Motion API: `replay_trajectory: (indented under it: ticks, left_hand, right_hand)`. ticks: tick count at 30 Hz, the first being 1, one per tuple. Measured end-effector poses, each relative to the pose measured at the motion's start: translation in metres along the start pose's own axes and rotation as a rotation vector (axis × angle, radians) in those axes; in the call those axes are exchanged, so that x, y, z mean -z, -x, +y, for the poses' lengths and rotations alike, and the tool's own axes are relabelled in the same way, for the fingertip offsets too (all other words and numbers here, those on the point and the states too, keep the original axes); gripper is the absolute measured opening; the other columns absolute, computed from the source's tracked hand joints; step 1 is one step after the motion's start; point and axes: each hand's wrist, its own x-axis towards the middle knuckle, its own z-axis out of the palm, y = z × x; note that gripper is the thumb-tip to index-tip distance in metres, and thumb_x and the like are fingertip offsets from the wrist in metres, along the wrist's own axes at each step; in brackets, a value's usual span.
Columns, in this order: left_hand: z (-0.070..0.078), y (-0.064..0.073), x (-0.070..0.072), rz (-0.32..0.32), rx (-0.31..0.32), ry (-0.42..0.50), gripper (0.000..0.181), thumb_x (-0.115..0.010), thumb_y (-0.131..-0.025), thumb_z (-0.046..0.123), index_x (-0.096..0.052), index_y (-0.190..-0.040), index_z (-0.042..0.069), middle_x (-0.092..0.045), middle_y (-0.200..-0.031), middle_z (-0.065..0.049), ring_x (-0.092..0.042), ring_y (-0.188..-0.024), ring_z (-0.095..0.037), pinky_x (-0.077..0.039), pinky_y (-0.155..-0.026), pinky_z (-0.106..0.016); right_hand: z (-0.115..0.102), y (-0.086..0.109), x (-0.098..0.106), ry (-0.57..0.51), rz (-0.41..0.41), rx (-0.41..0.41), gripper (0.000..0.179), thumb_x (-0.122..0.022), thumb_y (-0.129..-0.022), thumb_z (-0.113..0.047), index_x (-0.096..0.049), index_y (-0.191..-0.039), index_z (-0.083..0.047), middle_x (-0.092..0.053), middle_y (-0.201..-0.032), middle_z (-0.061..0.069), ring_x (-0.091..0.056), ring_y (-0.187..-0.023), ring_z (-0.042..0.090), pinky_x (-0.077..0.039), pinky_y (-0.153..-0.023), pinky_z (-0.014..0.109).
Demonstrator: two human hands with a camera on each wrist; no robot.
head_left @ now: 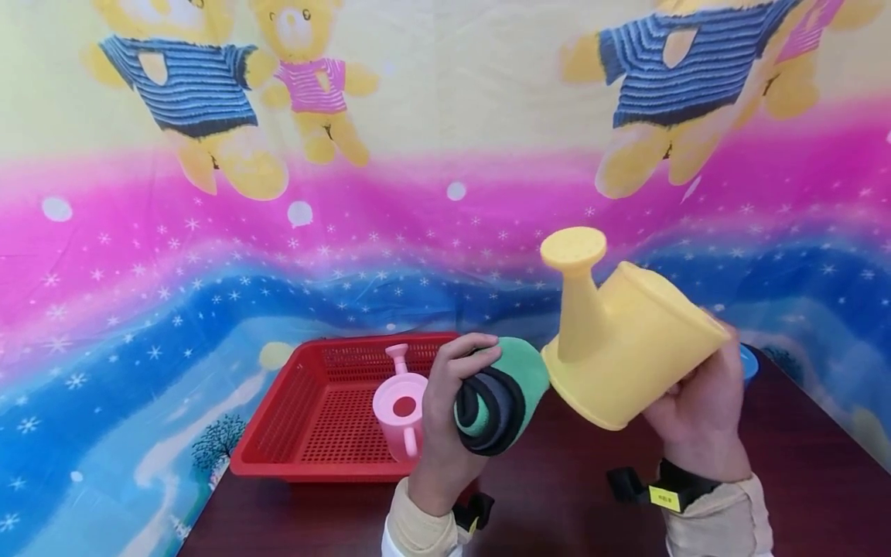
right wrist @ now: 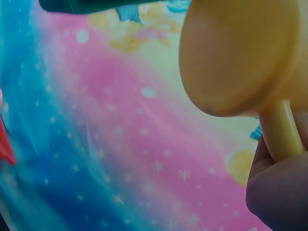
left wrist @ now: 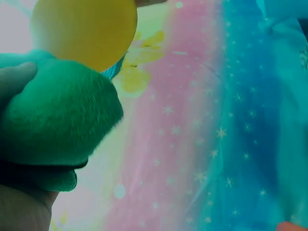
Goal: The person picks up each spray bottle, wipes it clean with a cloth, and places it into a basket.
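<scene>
My left hand [head_left: 445, 418] grips a rolled green and dark grey cloth [head_left: 525, 375], fuzzy on its green side. With my right hand [head_left: 706, 406] I hold a yellow toy watering can [head_left: 626, 348] by its handle [right wrist: 279, 130], raised and tilted with the spout pointing up. The cloth's end is right at the can's base in the head view. In the left wrist view the can's round bottom [left wrist: 86, 33] shows just beyond the green cloth [left wrist: 62, 110]. A pink toy watering can [head_left: 400, 433] stands in a red basket [head_left: 278, 456], partly behind my left hand.
The red basket with perforated walls sits at the left of a dark red-brown table [head_left: 557, 495]. A blue object [head_left: 748, 363] is mostly hidden behind my right hand. Behind the table hangs a curtain [head_left: 431, 240] printed with bears and snowflakes.
</scene>
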Motion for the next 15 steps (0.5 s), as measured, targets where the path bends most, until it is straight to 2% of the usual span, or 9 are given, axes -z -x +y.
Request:
replay_trajectory:
  ticks: [2,4,6,8,9,12,15]
  left_hand:
    - [0.0,-0.001,0.001,-0.007,-0.007,-0.019,0.067,-0.09,-0.075,0.004,-0.058,-0.135,0.004,-0.06,-0.135,-0.019,-0.061,-0.127,-0.031,-0.06,-0.104,-0.04]
    - [0.001,-0.001,0.002,-0.018,-0.003,-0.013,0.069,-0.091,-0.074,0.001,-0.058,-0.134,0.005,-0.06,-0.135,-0.019,-0.062,-0.126,-0.031,-0.06,-0.104,-0.04]
    - [0.001,-0.002,0.002,-0.028,-0.002,0.009,0.069,-0.091,-0.073,-0.001,-0.058,-0.133,0.004,-0.06,-0.134,-0.02,-0.062,-0.126,-0.031,-0.06,-0.104,-0.041]
    - [0.0,-0.002,0.003,-0.039,0.0,0.036,0.068,-0.091,-0.072,-0.002,-0.058,-0.131,0.003,-0.06,-0.133,-0.02,-0.062,-0.125,-0.031,-0.06,-0.105,-0.041]
    - [0.0,-0.003,0.003,-0.045,0.004,0.047,0.067,-0.091,-0.072,-0.003,-0.058,-0.131,0.003,-0.06,-0.132,-0.02,-0.062,-0.125,-0.03,-0.059,-0.105,-0.041]
    - [-0.001,-0.003,0.005,-0.056,-0.006,0.078,0.068,-0.092,-0.071,-0.002,-0.059,-0.13,0.002,-0.061,-0.132,-0.021,-0.062,-0.125,-0.031,-0.058,-0.107,-0.041]
    - [-0.002,-0.004,0.007,-0.068,-0.017,0.101,0.06,-0.09,-0.081,0.012,-0.059,-0.132,0.002,-0.061,-0.134,-0.022,-0.062,-0.127,-0.032,-0.058,-0.108,-0.04]
  right_hand:
    - [-0.004,0.001,0.002,0.091,0.037,0.023,0.06,-0.015,-0.115,-0.025,-0.052,-0.078,0.004,-0.033,-0.059,0.006,-0.027,-0.043,0.018,-0.016,-0.041,0.029]
    - [-0.007,0.003,0.003,0.158,0.059,0.009,0.064,-0.013,-0.115,-0.024,-0.058,-0.081,0.006,-0.047,-0.061,0.011,-0.049,-0.047,0.022,-0.036,-0.042,0.03]
    - [-0.009,0.005,0.004,0.199,0.069,-0.014,0.067,-0.012,-0.115,-0.024,-0.063,-0.086,0.009,-0.062,-0.069,0.016,-0.068,-0.063,0.027,-0.054,-0.056,0.033]
    - [-0.009,0.008,0.005,0.235,0.077,-0.043,0.069,-0.013,-0.115,-0.026,-0.068,-0.095,0.01,-0.07,-0.079,0.017,-0.077,-0.082,0.029,-0.063,-0.074,0.037]
    - [-0.01,0.009,0.005,0.25,0.081,-0.059,0.069,-0.013,-0.116,-0.028,-0.068,-0.098,0.009,-0.073,-0.083,0.017,-0.078,-0.085,0.029,-0.064,-0.079,0.037]
    - [-0.01,0.014,0.005,0.349,0.085,-0.083,0.069,-0.012,-0.116,-0.026,-0.069,-0.094,0.005,-0.068,-0.074,0.012,-0.077,-0.078,0.024,-0.061,-0.069,0.031]
    - [-0.01,0.016,0.007,0.516,0.057,-0.145,0.071,-0.008,-0.115,-0.024,-0.071,-0.092,-0.002,-0.052,-0.063,0.009,-0.061,-0.056,0.022,-0.043,-0.05,0.032]
